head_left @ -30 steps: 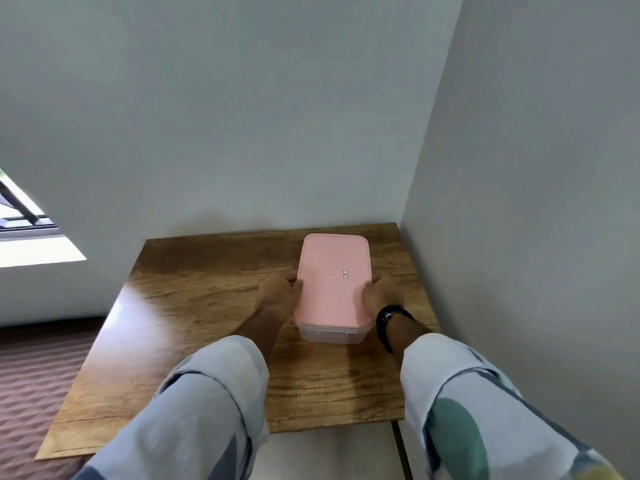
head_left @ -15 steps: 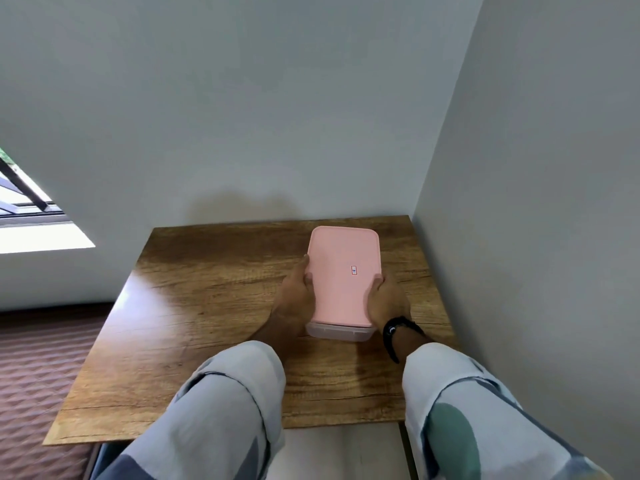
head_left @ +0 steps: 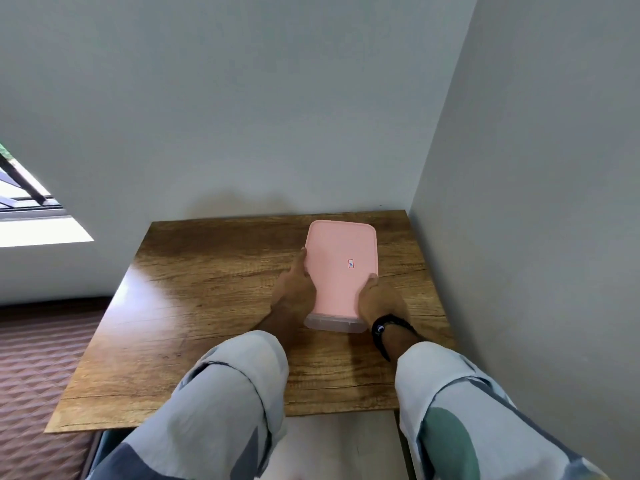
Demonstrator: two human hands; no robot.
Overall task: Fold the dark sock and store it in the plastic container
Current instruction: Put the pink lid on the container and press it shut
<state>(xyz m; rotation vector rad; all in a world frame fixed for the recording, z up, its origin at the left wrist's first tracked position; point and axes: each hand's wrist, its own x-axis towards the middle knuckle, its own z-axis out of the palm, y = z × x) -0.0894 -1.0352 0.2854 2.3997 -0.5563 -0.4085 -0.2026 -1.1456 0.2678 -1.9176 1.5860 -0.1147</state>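
A clear plastic container [head_left: 334, 323] with a pink lid [head_left: 341, 268] stands on the wooden table [head_left: 207, 306], towards the back right corner. The lid is on and covers the whole top. My left hand [head_left: 294, 289] grips the container's left side, thumb on the lid's edge. My right hand [head_left: 379, 299] grips its right side, with a black band on the wrist. No dark sock shows anywhere; what is inside the container is hidden by the lid.
Grey walls close the table at the back and the right [head_left: 519, 237]. A window [head_left: 24, 202] is at the far left. A brown patterned floor [head_left: 31, 358] lies left of the table.
Both hands have slid forward along the container's sides, and the container sits a little further back and right on the table. The lid stays on.
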